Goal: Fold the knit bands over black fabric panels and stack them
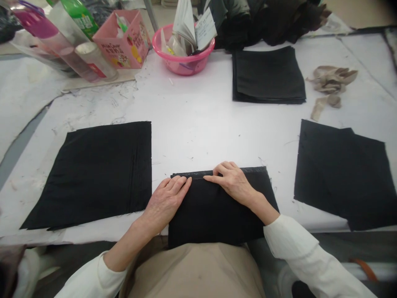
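Note:
A black fabric piece [217, 211] lies in front of me at the table's near edge, part of it hanging toward my lap. Along its far edge runs a narrow folded strip [254, 169] with a faintly lighter, speckled surface. My left hand [166, 198] rests flat on the piece's left side, fingertips at the fold. With thumb and bent fingers, my right hand [232, 182] pinches the folded strip near its middle. To the left is a stack of black fabric pieces [102, 174]; to the right, overlapping black pieces [338, 174] lie on the table.
On the white table [192, 128] are loose thread bits. Farther back stand a pink basin [182, 66] with papers, a pink box [124, 45], bottles [83, 25] and a white jar [96, 62]. A black fabric stack [268, 76] and a crumpled beige strip [331, 78] lie back right.

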`<state>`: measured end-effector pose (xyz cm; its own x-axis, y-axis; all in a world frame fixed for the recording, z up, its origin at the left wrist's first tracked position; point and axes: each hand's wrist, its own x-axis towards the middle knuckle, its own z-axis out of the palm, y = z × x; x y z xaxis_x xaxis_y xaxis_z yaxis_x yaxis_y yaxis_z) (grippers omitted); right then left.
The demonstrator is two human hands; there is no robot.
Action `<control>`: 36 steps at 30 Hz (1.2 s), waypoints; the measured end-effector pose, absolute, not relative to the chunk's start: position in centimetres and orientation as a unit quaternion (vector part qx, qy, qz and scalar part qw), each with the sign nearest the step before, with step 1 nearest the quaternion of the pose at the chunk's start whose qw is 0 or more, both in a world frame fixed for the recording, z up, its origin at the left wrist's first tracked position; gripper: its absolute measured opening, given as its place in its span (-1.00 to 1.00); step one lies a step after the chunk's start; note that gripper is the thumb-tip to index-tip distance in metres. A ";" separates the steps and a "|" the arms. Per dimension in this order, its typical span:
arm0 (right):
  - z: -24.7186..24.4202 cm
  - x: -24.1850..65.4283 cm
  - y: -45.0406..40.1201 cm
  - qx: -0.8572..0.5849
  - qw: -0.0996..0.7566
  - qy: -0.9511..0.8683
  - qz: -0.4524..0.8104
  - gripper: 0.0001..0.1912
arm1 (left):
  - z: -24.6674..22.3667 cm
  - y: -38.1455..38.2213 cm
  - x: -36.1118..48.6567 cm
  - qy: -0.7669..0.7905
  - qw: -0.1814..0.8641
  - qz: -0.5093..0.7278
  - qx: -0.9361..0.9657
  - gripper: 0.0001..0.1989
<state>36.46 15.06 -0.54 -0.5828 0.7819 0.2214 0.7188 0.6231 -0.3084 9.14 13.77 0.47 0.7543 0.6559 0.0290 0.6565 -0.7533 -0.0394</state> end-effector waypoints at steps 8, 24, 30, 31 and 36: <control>-0.8 36.3 14.8 -0.428 0.175 -0.883 0.079 -0.69 | 0.7 14.3 9.4 -0.338 0.001 -0.001 -0.941 -0.49; -0.3 39.2 14.8 -0.423 0.160 -0.887 0.090 -0.71 | 1.0 15.3 11.9 -0.291 0.000 0.042 -0.956 -0.45; -0.3 39.9 14.5 -0.429 0.164 -0.885 0.076 -0.71 | 1.0 15.2 12.6 -0.297 0.002 0.039 -0.954 -0.47; -0.3 39.8 14.5 -0.429 0.163 -0.885 0.075 -0.71 | 1.0 15.3 12.8 -0.294 0.003 0.038 -0.955 -0.48; -0.3 39.5 14.3 -0.421 0.157 -0.891 0.065 -0.71 | 1.5 15.4 13.7 -0.272 0.004 0.071 -0.960 -0.48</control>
